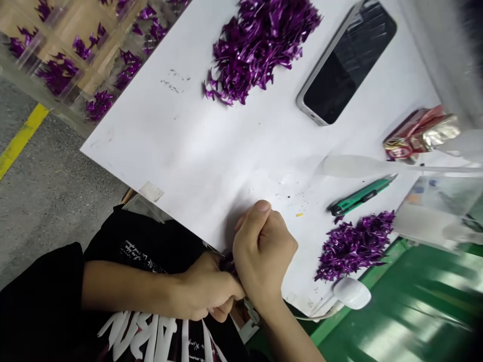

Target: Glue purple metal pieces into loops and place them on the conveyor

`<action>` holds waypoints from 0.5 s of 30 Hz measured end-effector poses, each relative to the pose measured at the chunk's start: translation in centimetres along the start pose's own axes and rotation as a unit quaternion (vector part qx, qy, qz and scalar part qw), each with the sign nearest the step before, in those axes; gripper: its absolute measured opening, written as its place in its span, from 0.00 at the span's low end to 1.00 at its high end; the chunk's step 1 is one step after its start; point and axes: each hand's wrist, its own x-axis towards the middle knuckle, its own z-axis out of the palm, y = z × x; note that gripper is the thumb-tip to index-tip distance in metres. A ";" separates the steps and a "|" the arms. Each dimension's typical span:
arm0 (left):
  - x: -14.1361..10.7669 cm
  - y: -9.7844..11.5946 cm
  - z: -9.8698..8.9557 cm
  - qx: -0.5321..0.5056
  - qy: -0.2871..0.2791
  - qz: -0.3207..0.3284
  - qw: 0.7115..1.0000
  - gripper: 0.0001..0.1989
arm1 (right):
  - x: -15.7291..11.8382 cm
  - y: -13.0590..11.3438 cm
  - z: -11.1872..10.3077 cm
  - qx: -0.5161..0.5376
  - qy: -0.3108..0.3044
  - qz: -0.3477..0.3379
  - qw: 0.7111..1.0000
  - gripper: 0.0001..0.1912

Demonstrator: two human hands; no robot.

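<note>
White surface [181,146] carries a large heap of purple foil bits [260,50]: likely light, slick, easily creased, best pinched mid-piece. Right hand [266,251] and left hand [207,289], each grip clenched, contents hidden; purple scrap [228,263] shows between them.

On my feed the large foil heap [260,53] showed shiny metallic purple, and the smaller foil heap [354,246] matched it. I saw a white tabletop [158,133] with dark specks, a black-screened phone [347,65] edged in silver, a green-and-black cutter [360,196], a red-and-gold wrapper [417,133]. The speckled grey floor [75,166] carried a yellow stripe [22,137]; the black shirt [147,334] bore white lettering.
</note>
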 end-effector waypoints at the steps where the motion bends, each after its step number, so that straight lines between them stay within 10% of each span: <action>1: -0.1 0.2 0.0 -0.005 -0.004 -0.008 1.000 0.16 | 0.0 0.0 0.0 -0.013 -0.001 0.001 1.000 0.29; 15: 0.4 0.7 -0.7 0.054 -0.004 0.004 0.999 0.17 | 0.2 0.3 0.7 -0.058 0.015 -0.038 0.997 0.27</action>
